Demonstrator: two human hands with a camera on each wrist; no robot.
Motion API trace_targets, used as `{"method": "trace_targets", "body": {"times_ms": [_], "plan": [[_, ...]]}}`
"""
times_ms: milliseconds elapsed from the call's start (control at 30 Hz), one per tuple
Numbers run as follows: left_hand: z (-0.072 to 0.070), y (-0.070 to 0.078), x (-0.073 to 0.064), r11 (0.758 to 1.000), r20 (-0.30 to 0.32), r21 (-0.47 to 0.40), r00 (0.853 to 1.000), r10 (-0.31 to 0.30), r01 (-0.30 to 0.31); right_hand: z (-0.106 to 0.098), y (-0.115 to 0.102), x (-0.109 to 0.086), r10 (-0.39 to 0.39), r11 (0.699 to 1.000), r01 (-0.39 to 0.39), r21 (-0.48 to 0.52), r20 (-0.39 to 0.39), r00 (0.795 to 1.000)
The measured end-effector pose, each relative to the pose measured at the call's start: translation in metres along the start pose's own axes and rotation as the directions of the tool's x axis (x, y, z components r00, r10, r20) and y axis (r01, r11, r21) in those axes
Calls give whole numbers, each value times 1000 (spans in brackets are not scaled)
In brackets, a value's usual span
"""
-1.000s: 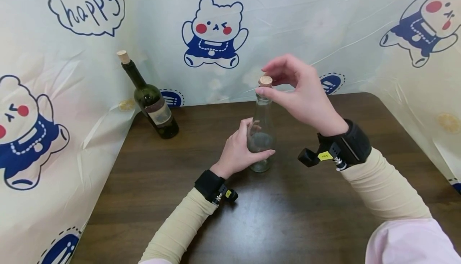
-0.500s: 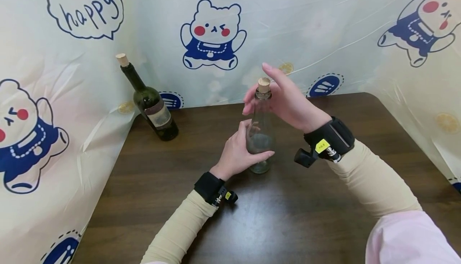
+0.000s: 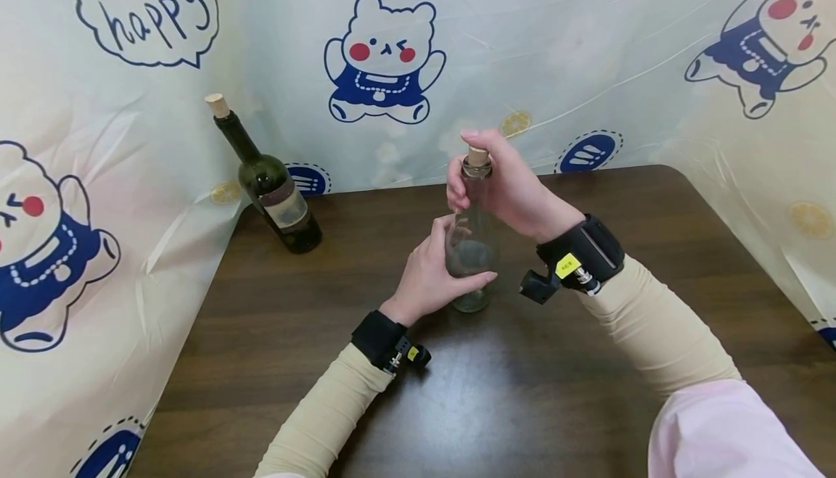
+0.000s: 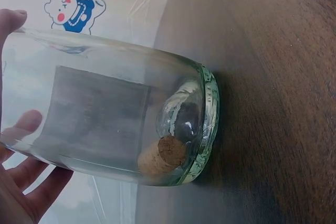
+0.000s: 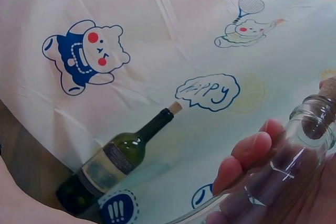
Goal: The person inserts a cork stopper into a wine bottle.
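Note:
A clear glass bottle (image 3: 472,257) stands upright on the table, a cork (image 3: 478,156) partly sunk in its mouth. My left hand (image 3: 423,282) grips the lower body, thumb across the front. Higher up, my right hand (image 3: 519,195) wraps its fingers round the neck from behind, and its thumb lies at the top of the cork. In the right wrist view those fingers (image 5: 252,148) show beside the neck, below the glass lip. Through the glass in the left wrist view, a second brown cork (image 4: 170,151) shows near the bottle's base.
A dark green wine bottle (image 3: 282,202) with a label and a cork in its neck stands at the table's back left. Behind the brown wooden table (image 3: 522,376) hangs a pale sheet (image 3: 281,43) printed with cartoon bears.
My right hand has let go of the cork, moved down round the bottle's neck and closed on it, its thumb coming onto the cork. The left hand keeps its grip.

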State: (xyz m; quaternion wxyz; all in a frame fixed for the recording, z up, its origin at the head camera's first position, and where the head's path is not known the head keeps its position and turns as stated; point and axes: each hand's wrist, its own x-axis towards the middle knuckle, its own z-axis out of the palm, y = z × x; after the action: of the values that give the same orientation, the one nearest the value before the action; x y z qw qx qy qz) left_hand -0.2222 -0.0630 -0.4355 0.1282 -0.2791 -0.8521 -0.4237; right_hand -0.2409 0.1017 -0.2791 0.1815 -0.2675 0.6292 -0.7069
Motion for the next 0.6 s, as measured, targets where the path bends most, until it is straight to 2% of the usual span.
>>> {"method": "trace_targets", "body": {"times_ms": [300, 600], "plan": [[0, -1, 0, 1000, -2, 4, 1000, -8, 8, 7, 4, 1, -95, 995, 94, -12, -48, 994], [2, -1, 0, 1000, -4, 10, 1000, -19, 19, 6, 5, 0, -91, 996, 91, 1, -34, 995]]}}
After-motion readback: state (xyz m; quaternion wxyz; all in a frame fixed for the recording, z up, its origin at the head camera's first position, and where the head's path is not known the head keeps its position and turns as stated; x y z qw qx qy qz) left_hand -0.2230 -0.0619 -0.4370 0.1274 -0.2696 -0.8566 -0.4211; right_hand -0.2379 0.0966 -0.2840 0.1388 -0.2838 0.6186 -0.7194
